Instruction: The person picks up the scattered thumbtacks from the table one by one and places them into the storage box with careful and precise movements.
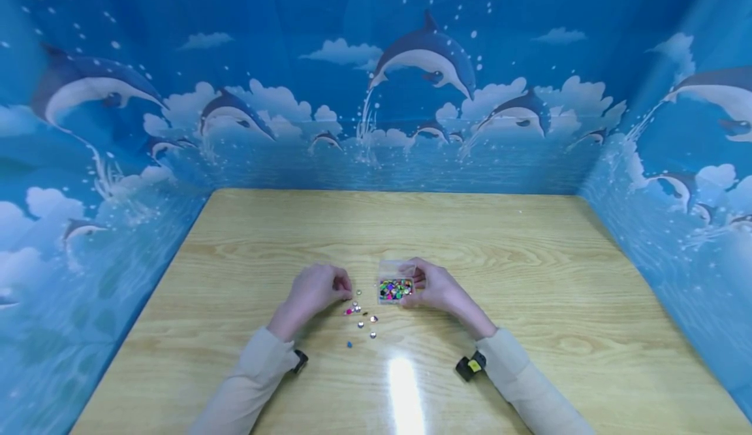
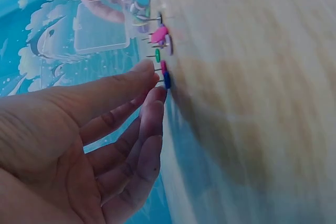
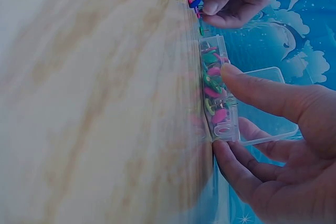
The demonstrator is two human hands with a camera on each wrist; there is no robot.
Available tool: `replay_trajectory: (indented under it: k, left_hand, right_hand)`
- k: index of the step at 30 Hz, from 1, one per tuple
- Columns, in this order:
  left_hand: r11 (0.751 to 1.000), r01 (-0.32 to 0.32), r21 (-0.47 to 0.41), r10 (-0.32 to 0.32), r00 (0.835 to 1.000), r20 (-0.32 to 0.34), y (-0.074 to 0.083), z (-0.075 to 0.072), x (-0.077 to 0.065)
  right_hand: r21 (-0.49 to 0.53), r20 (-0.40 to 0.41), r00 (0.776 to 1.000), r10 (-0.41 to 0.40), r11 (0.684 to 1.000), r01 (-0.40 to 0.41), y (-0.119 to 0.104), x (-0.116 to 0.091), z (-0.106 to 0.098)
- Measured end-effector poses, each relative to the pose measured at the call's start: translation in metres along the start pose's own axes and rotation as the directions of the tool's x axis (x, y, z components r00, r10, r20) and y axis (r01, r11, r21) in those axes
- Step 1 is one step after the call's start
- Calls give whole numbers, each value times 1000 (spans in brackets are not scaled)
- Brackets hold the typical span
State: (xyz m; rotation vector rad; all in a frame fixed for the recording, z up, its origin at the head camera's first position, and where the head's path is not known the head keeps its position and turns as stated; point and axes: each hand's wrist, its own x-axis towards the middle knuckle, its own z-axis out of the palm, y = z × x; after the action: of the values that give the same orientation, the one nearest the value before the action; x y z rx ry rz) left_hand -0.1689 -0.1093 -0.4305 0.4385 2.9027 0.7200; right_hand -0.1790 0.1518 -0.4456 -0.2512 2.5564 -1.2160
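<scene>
A small clear plastic box (image 1: 396,290) of colourful thumbtacks stands on the table with its lid (image 3: 268,103) swung back. My right hand (image 1: 433,286) grips the box at its right end, thumb on the near side and fingers on the far side. To its left, loose thumbtacks (image 1: 361,324) lie scattered, pins upward. Among them my left hand (image 1: 317,289) has thumb and forefinger brought together at the pin of a thumbtack. Right at those fingertips are a blue thumbtack (image 2: 167,80) and a pink one. The left hand's other fingers are loosely bent.
The wood-grain table (image 1: 529,258) is enclosed at the back and sides by a blue dolphin-print curtain (image 1: 282,23). A black strap device (image 1: 470,366) sits at the right wrist, another at the left. Light glares off the near table middle.
</scene>
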Motion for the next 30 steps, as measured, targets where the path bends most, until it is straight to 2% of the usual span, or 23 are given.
replay_trajectory:
  k: [8, 15, 22, 30]
  left_hand:
    - [1000, 11, -18, -11, 1000, -9, -2, 5, 0]
    - [999, -14, -28, 13, 999, -31, 0, 6, 2]
    - [997, -63, -45, 59, 995, -77, 20, 3, 7]
    - [987, -152, -51, 145, 983, -116, 39, 12, 15]
  right_hand:
    - [-2, 1, 1000, 2, 1000, -2, 0, 0, 1]
    - [-3, 2, 1000, -1, 1000, 1, 0, 0, 1]
    - [13, -3, 1000, 17, 1000, -17, -1, 0, 1]
    - [25, -3, 1000, 1, 1000, -1, 2, 1, 1]
